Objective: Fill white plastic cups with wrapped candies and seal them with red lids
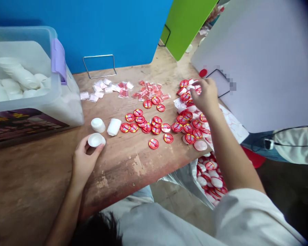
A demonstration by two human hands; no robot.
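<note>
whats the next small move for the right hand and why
Probably pass one red-printed disc from the pile to the white cup in the left hand, since the right hand is at the pile and the left hand grips the cup.

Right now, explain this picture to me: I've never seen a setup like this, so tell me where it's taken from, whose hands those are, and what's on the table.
There is no machine here. These are a person's two bare hands, seen from one camera worn on their head, looking forward and down. The left hand holds a small white cup. The right hand is at a heap of round red-and-white discs; whether it grips one, I cannot tell. On the wooden table lie small white packets, red packets and two more white cups. A see-through plastic tub holds further white cups.
</note>
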